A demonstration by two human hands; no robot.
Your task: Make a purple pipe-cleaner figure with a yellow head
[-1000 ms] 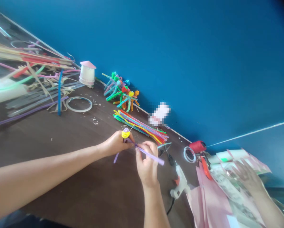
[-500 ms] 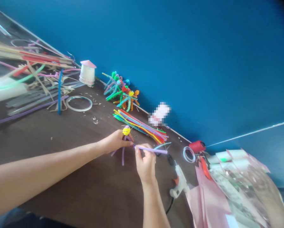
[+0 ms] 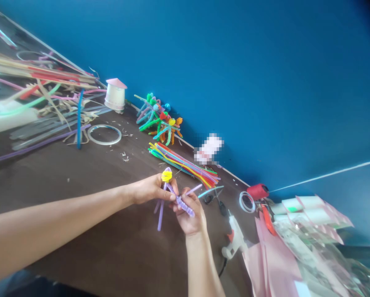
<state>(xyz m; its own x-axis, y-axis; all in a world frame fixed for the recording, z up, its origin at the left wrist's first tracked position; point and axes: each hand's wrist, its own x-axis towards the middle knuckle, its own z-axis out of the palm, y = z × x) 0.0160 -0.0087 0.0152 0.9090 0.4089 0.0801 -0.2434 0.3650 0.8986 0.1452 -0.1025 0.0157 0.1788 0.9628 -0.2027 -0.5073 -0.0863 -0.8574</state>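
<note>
Between my two hands is a pipe-cleaner figure (image 3: pixel 166 176) with a yellow-wrapped head and purple limbs. My left hand (image 3: pixel 155 189) is closed around it just below the head, with straight purple ends hanging under the fingers. A coiled purple limb (image 3: pixel 185 207) slants down to the right, and my right hand (image 3: pixel 191 212) pinches it, with a straight purple end sticking out above the fingers. Beyond the hands lies a bundle of coloured pipe cleaners (image 3: pixel 185 165). Finished-looking pipe-cleaner figures (image 3: pixel 160 117) in several colours stand against the blue wall.
Scissors (image 3: pixel 217 200) and a white glue gun (image 3: pixel 234 239) lie right of my hands. Farther right are a tape roll (image 3: pixel 246 202), red thread spool (image 3: pixel 258 191) and pink paper (image 3: pixel 274 255). A white cup (image 3: pixel 114 97), a ring (image 3: pixel 104 135) and heaped strips are at left.
My right hand has turned and shifted slightly, palm now more upward. The coiled limb now shows pointing down right, and the straight purple end beside it looks shorter. My left hand still holds the figure.
</note>
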